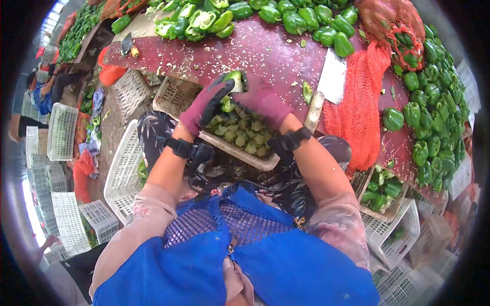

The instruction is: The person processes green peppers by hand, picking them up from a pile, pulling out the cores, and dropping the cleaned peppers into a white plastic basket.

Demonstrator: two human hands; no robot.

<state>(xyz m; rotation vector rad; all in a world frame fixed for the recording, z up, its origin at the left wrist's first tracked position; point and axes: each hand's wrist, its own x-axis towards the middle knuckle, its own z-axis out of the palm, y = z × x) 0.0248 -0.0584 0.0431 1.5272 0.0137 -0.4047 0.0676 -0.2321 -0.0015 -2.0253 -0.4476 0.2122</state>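
My left hand (208, 103), in a maroon glove with dark fingers, is closed around a cut green bell pepper (235, 81) whose pale inside shows. My right hand (264, 101), gloved alike, is at the pepper's right side, its fingers smeared by motion. Below both hands sits a plastic crate (259, 162) partly filled with green pepper cores (244, 133). A second green piece (227, 105) shows just under the held pepper. To the right on the red tabletop (275, 64) lies a cleaver (333, 76), its wooden handle pointing toward me.
Cut pepper halves (202, 20) and whole peppers (295, 21) line the far side. An orange mesh bag (357, 97) drapes beside the cleaver, with a large pepper heap (431, 109) beyond it. White crates (62, 131) stand at left. A small knife (126, 45) lies at the table's left end.
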